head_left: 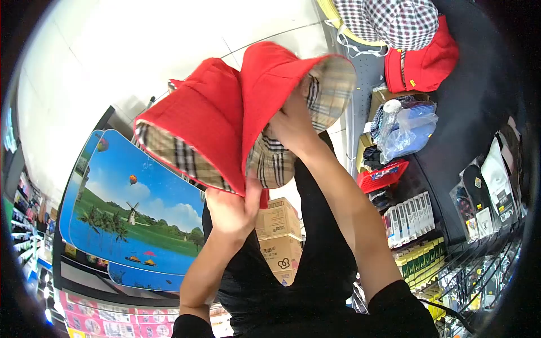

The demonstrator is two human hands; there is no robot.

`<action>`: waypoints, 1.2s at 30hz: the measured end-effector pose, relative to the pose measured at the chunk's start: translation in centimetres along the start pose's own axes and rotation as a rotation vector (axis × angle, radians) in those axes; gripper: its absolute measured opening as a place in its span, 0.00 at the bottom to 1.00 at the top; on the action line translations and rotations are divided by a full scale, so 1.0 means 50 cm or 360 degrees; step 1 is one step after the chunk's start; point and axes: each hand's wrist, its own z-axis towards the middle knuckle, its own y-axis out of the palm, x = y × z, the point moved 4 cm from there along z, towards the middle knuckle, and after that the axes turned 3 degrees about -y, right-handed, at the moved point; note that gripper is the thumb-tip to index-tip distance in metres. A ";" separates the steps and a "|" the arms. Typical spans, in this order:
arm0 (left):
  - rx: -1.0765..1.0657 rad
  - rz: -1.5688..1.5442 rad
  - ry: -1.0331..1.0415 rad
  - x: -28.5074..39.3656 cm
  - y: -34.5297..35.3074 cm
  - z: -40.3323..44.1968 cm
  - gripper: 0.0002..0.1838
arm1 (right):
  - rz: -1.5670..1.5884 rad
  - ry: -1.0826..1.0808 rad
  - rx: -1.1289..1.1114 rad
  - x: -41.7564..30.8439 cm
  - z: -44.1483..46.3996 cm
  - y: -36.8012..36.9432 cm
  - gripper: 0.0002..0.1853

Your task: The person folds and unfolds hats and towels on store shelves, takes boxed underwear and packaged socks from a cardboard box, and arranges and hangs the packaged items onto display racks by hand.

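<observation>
Two red bucket hats with beige plaid lining are held up side by side in front of me, their openings facing down toward me. My left hand (pixel 234 205) pinches the brim edges at the bottom, where the left hat (pixel 194 121) meets the right hat (pixel 270 79). Inside the right hat, my right hand (pixel 292 125) grips the plaid lining (pixel 329 93); some of its fingers are hidden by the fabric.
Blue boards with a windmill landscape (pixel 135 214) stand at the left. Cardboard boxes (pixel 280 250) sit below, between my legs. To the right are a checked hat (pixel 403 25), another red hat (pixel 425 65), plastic-wrapped goods (pixel 408 129), a red basket (pixel 383 176) and packaged socks (pixel 499 174).
</observation>
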 end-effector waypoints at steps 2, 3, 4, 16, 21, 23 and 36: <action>0.0238 0.0014 0.0172 -0.020 -0.009 -0.003 0.10 | 0.0093 0.0135 0.0089 0.005 -0.033 -0.013 0.21; 0.0229 -0.0030 0.0150 -0.027 -0.012 -0.011 0.09 | 0.0371 0.0440 0.0034 0.023 -0.045 -0.007 0.21; 0.0229 -0.0034 0.0149 -0.029 -0.012 -0.014 0.09 | 0.0640 0.0747 -0.0014 0.035 -0.059 -0.004 0.21; -0.0007 -0.0641 -0.0391 -0.090 -0.028 0.016 0.11 | -0.0495 -0.0317 0.0913 0.020 -0.082 -0.211 0.24; 0.0058 -0.0581 -0.0423 -0.091 -0.041 0.036 0.13 | 0.0396 0.0343 0.0494 0.059 -0.060 -0.234 0.20; -0.0074 -0.0533 -0.0522 -0.122 -0.027 0.033 0.15 | -0.0089 0.0006 0.0361 -0.038 -0.078 -0.214 0.20; -0.0096 -0.1688 -0.0657 -0.180 0.110 -0.001 0.29 | -0.0923 -0.0441 -0.0286 -0.165 -0.158 0.024 0.34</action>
